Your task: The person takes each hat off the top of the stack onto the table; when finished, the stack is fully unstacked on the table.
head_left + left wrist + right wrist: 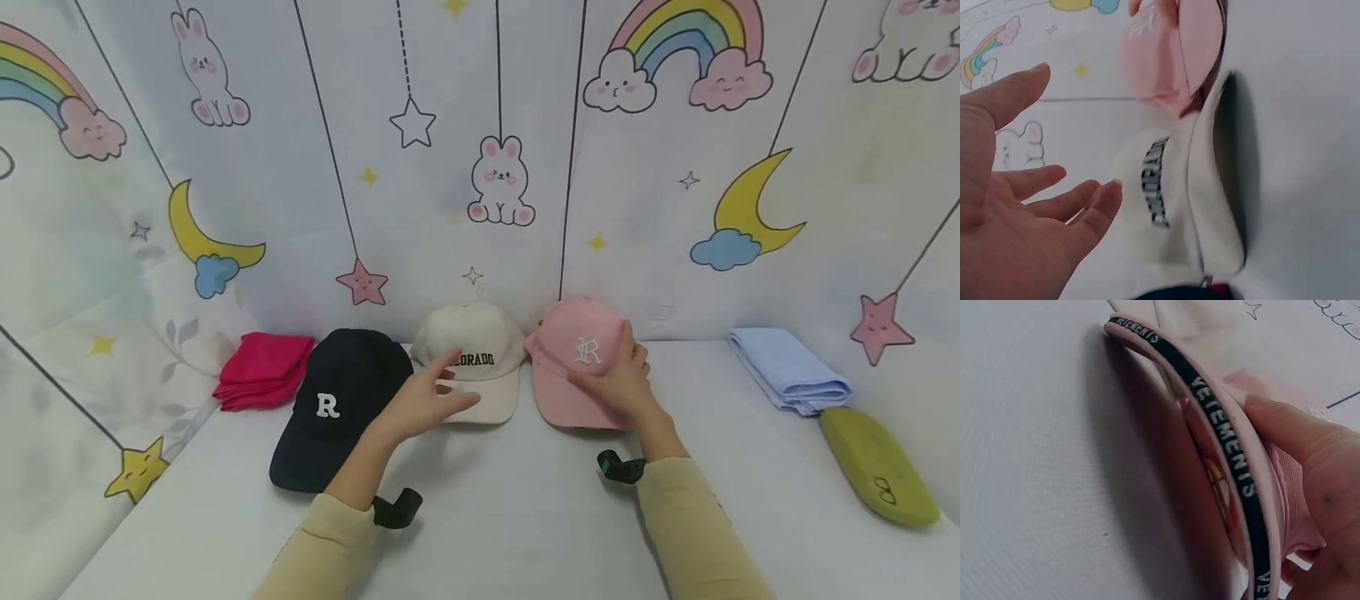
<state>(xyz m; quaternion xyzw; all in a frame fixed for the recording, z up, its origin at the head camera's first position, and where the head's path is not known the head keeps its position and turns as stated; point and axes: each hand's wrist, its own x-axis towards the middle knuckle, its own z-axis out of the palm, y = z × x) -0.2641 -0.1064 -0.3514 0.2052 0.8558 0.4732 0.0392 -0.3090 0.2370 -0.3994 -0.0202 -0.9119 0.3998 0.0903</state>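
Three baseball caps stand in a row at the back of the table. The pink cap (566, 342) bears a white letter; my right hand (621, 375) grips its right side, thumb across the front. Up close in the right wrist view, the pink cap's brim (1229, 425) shows a dark band lettered VETEMENTS, with the thumb (1285, 428) against the cap. Beside it sits a cream cap (468, 329) with dark lettering. My left hand (420, 404) hovers before the cream cap, fingers spread and holding nothing. Left of that is a navy cap (352, 375) marked with a white R.
A folded red cloth (264, 371) lies behind the navy cap at the left. Toward the right are a folded light blue cloth (787, 367) and a green glasses case (877, 467). A printed fabric wall (637, 208) rises behind the white table (510, 517).
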